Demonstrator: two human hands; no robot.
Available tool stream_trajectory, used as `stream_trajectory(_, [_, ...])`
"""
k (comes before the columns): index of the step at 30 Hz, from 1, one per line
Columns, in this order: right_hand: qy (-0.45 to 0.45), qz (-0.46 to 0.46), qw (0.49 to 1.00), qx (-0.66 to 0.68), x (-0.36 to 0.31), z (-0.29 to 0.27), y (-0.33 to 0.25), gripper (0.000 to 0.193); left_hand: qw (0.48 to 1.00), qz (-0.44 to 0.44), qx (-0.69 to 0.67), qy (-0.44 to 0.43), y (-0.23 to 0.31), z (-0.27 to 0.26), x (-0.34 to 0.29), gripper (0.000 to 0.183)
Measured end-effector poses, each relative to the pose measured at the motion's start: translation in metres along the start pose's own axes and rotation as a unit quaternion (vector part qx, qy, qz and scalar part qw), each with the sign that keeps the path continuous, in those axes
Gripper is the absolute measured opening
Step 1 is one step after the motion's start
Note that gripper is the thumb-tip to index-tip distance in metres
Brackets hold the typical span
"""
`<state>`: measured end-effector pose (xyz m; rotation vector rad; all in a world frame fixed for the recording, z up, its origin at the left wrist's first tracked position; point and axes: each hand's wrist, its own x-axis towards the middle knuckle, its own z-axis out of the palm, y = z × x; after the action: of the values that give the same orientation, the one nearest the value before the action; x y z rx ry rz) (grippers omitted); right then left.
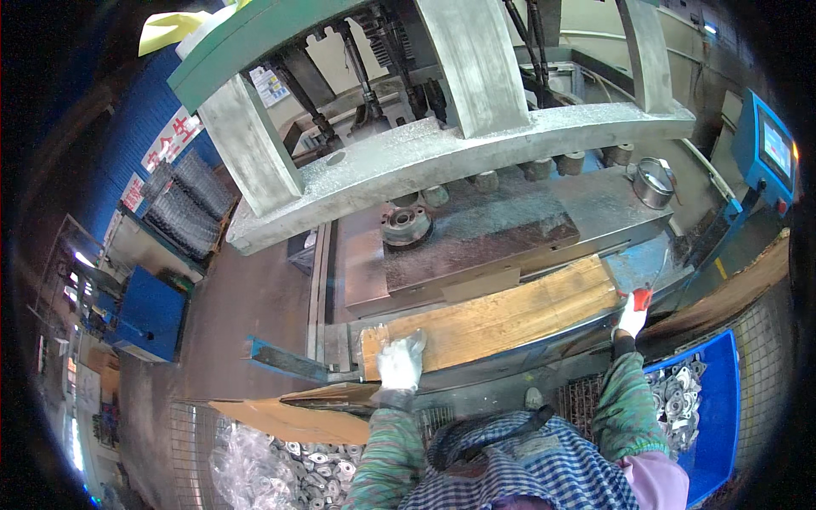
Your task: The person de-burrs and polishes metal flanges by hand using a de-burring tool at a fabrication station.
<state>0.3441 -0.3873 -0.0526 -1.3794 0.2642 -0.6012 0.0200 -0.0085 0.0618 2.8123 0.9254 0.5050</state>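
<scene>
My left hand (399, 361), in a white glove, is over the left end of a long wooden board (518, 310); its fingers are blurred, and I cannot tell whether anything is in them. My right hand (631, 316), also gloved in white, is closed on a red-handled tool (641, 299) by the board's right end. A thin line seems to run up from it. Behind the board, a round metal part (406, 226) sits on the dark steel plate (484, 251) of a press.
The press's thick steel platen (476, 153) hangs above. A metal cup (654, 183) stands at the plate's right, near a blue control panel (769, 153). Small metal castings fill a blue bin (729, 374) at right. More castings (319, 467) lie beside clear plastic at lower left.
</scene>
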Motion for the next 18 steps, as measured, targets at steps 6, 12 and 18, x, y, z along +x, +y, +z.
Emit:
stream_trajectory(6, [-0.236,-0.213,0.936,-0.155,-0.077,0.040,-0.149,0.023,0.999,0.001,0.002,-0.036,-0.003,0.006,0.001,0.022])
stream_trajectory(12, [-0.554,-0.035,0.827,-0.091,-0.186,0.128,-0.207,0.045,1.000,0.019,0.002,-0.010,-0.001,0.007,0.003,0.019])
stream_trajectory(18, [-0.555,-0.101,0.794,-0.227,-0.216,0.208,-0.214,0.040,0.998,0.035,0.001,0.043,-0.018,0.022,-0.005,0.016])
